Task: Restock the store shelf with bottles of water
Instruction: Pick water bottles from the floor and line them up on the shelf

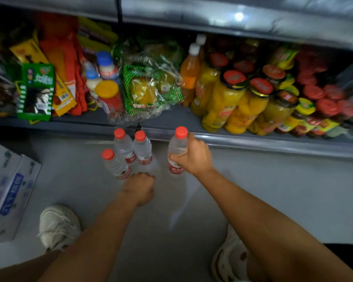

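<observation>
Grey shop floor (273,190) before crowded bottom shelf (253,139): water restock, pick-up stage.
Right hand (194,155) grips one red-capped water bottle (178,143); left hand (140,187) clenched, apparently empty, beside three floor bottles (128,151). Next: lift onto the shelf, likely needing a free gap.

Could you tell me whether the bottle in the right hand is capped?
Capped: the bottle gripped by the right hand carries its red cap.

Left hand (140,188) fisted, right hand (193,157) gripping
</observation>
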{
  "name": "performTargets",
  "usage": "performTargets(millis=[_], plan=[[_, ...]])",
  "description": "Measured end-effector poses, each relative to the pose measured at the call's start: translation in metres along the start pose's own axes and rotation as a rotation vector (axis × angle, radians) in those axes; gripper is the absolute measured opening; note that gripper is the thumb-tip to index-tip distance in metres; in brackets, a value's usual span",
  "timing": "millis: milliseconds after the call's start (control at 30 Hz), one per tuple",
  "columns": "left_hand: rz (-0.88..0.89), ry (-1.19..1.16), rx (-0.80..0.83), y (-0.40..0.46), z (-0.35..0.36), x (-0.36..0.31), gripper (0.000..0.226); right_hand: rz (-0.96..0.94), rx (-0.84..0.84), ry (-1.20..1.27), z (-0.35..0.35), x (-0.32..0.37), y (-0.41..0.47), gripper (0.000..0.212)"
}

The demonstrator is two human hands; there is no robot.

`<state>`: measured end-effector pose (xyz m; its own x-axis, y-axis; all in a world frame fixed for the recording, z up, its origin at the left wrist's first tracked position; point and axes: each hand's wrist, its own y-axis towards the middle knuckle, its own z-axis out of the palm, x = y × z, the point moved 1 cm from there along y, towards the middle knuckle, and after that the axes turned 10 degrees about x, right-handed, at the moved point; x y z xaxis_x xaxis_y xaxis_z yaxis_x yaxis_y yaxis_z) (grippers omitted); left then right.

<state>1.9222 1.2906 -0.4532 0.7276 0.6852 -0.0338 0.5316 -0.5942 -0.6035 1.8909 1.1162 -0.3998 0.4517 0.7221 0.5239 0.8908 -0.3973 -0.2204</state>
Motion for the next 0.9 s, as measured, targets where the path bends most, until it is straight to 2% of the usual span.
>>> performTargets(millis=[233, 400, 567, 900], plan=[[0.071, 0.062, -0.274, -0.042, -0.109, -0.021, 0.029, -0.066, -0.258, -0.026, -0.114, 0.038, -0.040, 0.062], [0.070, 0.092, -0.491, -0.074, -0.202, -0.031, 0.033, -0.133, -0.385, -0.106, -0.193, 0.075, -0.057, 0.064], [0.064, 0.110, -0.694, -0.107, -0.293, -0.038, 0.028, -0.226, -0.525, -0.104, -0.269, 0.108, -0.059, 0.063], [0.125, 0.165, -0.906, -0.113, -0.409, -0.036, 0.026, -0.247, -0.750, -0.047, -0.387, 0.154, -0.020, 0.060]])
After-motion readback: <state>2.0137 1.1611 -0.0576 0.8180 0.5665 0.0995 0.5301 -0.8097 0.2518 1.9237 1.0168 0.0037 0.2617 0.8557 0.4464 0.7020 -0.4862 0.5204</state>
